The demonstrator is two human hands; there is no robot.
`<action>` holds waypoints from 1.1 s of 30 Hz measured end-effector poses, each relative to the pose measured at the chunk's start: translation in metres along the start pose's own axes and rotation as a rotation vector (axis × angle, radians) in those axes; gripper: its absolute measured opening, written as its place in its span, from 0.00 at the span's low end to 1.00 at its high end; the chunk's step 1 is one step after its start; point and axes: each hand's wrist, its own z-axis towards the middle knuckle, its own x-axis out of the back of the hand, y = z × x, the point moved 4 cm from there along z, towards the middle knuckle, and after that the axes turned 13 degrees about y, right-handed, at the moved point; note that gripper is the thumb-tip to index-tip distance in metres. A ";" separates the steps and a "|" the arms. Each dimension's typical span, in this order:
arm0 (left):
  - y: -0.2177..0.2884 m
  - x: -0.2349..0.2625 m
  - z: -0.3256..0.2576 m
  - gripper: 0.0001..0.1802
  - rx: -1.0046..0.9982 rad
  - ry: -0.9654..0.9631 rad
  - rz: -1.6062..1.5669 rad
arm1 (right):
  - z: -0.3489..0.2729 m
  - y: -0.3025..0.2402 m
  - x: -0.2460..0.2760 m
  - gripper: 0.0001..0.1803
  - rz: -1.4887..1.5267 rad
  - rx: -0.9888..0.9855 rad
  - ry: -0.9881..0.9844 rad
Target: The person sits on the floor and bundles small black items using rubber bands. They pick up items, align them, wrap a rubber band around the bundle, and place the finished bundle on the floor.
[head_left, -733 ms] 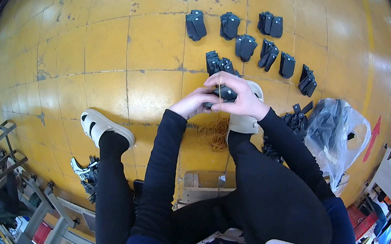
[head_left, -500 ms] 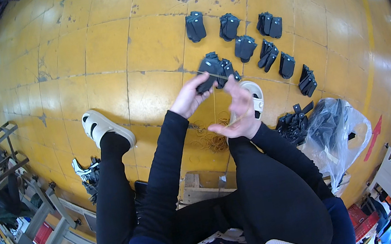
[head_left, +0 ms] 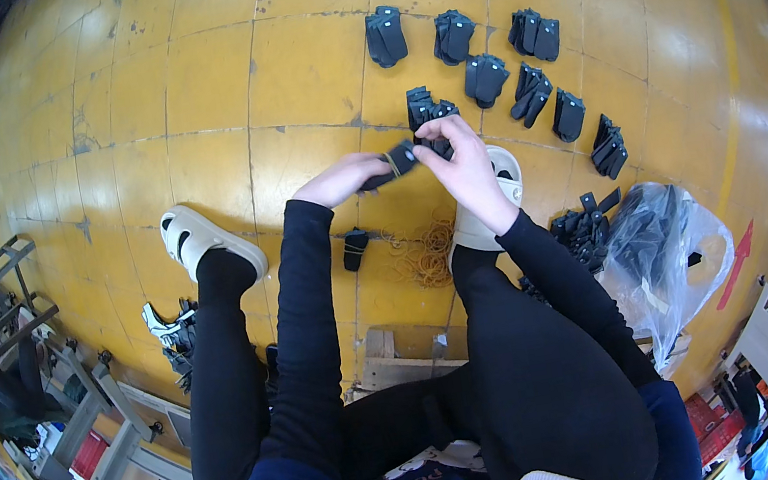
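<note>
My left hand (head_left: 345,179) is closed around a bundle of black flat pieces (head_left: 402,159), held above the floor between my knees. A thin tan rubber band (head_left: 394,165) runs across this bundle. At its right end, the thumb and forefinger of my right hand (head_left: 464,166) pinch the pieces; the exact contact is small. Below my hands lies a loose pile of tan rubber bands (head_left: 428,258). Left of that pile, a banded black bundle (head_left: 356,249) rests on the floor. Just beyond my fingers are stacks of similar black pieces (head_left: 424,107), partly hidden by my right hand.
Several black stacks (head_left: 485,80) stand in loose rows on the yellow tiled floor (head_left: 185,101). At right are loose black pieces (head_left: 584,230) and a clear plastic bag (head_left: 657,259) with dark contents. Pale clogs (head_left: 211,244) are on my feet. Metal frames (head_left: 89,393) stand at left.
My right hand has come in from a spread pose, with the band stretched, to a pinch at the bundle's end. The band now lies across the bundle, which has turned. My left arm shifted left.
</note>
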 end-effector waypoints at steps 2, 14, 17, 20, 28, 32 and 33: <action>-0.017 0.018 0.002 0.22 -0.009 0.205 0.090 | -0.010 0.014 -0.011 0.11 0.023 -0.002 -0.091; -0.100 0.094 -0.016 0.26 -0.015 0.731 -0.119 | -0.108 0.053 -0.094 0.03 -0.514 0.885 -0.605; -0.107 0.090 -0.016 0.25 -0.020 0.823 -0.358 | -0.108 0.050 -0.093 0.03 -0.509 0.900 -0.695; -0.115 0.087 -0.015 0.23 0.014 0.932 -0.491 | -0.094 0.039 -0.079 0.05 -0.347 0.709 -0.570; -0.105 0.095 -0.027 0.17 -0.119 1.198 -0.358 | -0.058 0.051 -0.004 0.06 0.335 -0.158 0.014; -0.063 0.073 -0.029 0.21 -0.323 1.500 -0.011 | -0.042 0.073 0.033 0.10 0.580 -0.399 0.288; -0.048 0.055 -0.023 0.22 -0.479 1.545 -0.032 | -0.038 0.080 0.044 0.11 0.568 -0.482 0.343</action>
